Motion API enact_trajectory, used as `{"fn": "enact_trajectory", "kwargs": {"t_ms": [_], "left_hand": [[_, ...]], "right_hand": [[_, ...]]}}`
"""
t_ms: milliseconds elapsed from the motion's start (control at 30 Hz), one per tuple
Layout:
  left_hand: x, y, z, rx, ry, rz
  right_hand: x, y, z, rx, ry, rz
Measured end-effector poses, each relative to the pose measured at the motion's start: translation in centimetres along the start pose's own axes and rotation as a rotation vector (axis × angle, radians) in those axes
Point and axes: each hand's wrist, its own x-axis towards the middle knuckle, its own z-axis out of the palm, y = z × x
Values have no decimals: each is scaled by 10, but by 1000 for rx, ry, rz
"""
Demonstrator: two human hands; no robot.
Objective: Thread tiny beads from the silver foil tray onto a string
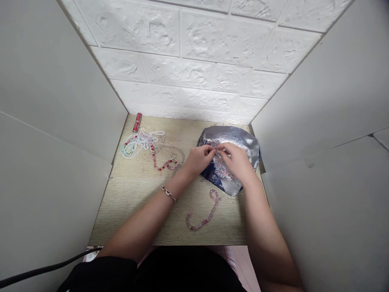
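Above a silver and blue foil-like bag (251, 142) holding loose beads (223, 167), my two hands meet fingertip to fingertip. My left hand (199, 159) is pinched closed, and whatever sits between its fingers is too small to name. Thumb and forefinger of my right hand (237, 159) pinch at the same spot, its content likewise unclear. Nearer to me on the tabletop lies a short string of pink and purple beads (209, 217), curved with a loop at its far end.
Strings of white and pale blue beads (136, 146) and a red bead string (156, 164) lie tangled at the left. Behind them is a red cylinder (137, 122). Grey panels flank the wooden table (130, 215), and a white brick-pattern wall (197, 73) stands behind it.
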Motion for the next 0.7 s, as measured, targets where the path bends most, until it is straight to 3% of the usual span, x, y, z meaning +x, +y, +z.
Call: {"fn": "enact_trajectory", "kwargs": {"t_ms": [700], "left_hand": [[0,3,-1,91,-40,-7]], "right_hand": [[-1,3,1,-85,-26,-16]]}}
